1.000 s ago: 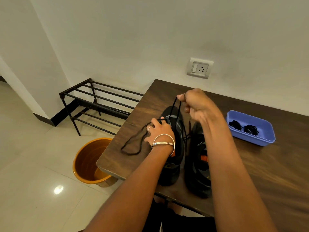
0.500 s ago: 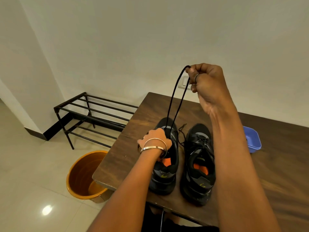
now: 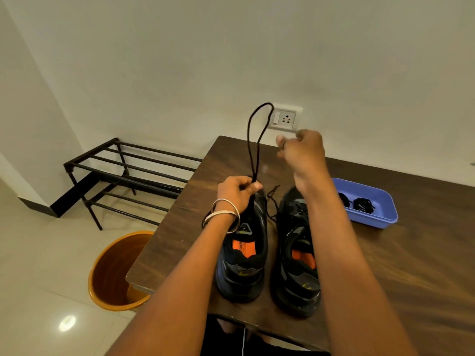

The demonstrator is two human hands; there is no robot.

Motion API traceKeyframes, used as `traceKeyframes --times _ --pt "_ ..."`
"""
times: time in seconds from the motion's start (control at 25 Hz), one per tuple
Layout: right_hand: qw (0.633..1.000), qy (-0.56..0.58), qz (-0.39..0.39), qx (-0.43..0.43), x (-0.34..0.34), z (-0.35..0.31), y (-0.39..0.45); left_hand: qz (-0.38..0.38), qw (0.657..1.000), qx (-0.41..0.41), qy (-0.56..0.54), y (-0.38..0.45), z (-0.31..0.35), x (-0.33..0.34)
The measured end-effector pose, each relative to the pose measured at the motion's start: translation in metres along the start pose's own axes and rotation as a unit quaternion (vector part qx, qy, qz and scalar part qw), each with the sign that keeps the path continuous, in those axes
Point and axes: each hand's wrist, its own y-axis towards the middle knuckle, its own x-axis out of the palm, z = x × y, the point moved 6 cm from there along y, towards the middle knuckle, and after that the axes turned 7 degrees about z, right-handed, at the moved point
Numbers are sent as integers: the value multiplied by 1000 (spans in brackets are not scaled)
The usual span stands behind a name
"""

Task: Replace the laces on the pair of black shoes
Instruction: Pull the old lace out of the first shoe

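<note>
A: Where do the two black sports shoes stand?

B: Side by side at the near edge of the dark brown wooden desk [image 3: 424, 265], heels toward the person. The left black shoe [image 3: 244, 263] and the right black shoe [image 3: 298, 263] both show orange insoles.

A: And the lace?

B: A thin black shoelace [image 3: 253, 145] rises as a tall narrow loop from the toe end of the left shoe. Its top arches in the air in front of the white wall socket [image 3: 284, 120].

A: What is the left hand [image 3: 236, 188] doing?

B: Its grip pinches the two strands of that lace together, right at the front of the left shoe. Two silver bangles [image 3: 222, 215] sit on the wrist.

A: The right hand [image 3: 303, 150]?

B: It is raised above the desk, to the right of the loop and apart from it. It is blurred; the fingers look loosely curled, and I see nothing held in them.

A: Is the right shoe laced?

B: Yes, with loose black ends trailing on the desk between the two shoes.

A: Anything else?

B: A blue plastic tray [image 3: 385, 219] on the right of the desk holds two bundles of black laces [image 3: 362, 204]. On the floor to the left stand an orange plastic bucket [image 3: 102, 278] and, farther off against the wall, a black metal shoe rack [image 3: 123, 173].
</note>
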Motion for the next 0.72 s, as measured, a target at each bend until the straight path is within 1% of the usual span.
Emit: traceKeyframes --times 0.04,0.08,0.12,0.16,0.2,0.24,0.28,0.32,0.44,0.52,0.6,0.72 --pt "982 -190 -11 2 0 16 -1 24 999 -28 -37 3 -5 -4" --pt "949 -308 -67 4 6 35 -6 40 995 -53 -71 7 -12 -6" --pt "927 -347 -142 14 18 52 -16 46 991 -76 -97 11 -18 -7" --pt "915 -341 -215 31 31 67 -28 47 988 -93 -112 14 -20 -8" --pt "901 -343 -263 41 43 82 -38 48 987 -105 -116 16 -21 -9" --pt "882 -375 -282 37 51 95 -43 49 986 -109 -112 18 -18 -10" --pt "865 -417 -279 29 55 102 -45 52 987 -113 -106 22 -15 -11" --pt "860 -436 -265 25 58 108 -45 56 986 -120 -103 25 -12 -11" --pt "865 -433 -254 22 60 112 -46 78 976 -149 -136 30 2 -13" --pt "850 -455 -265 7 61 113 -48 73 967 -169 -175 30 18 -15" --pt "837 -475 -272 -3 62 114 -50 57 948 -179 -256 23 44 -23" --pt "835 -472 -284 -1 64 117 -49 58 898 -150 -409 10 91 -52"
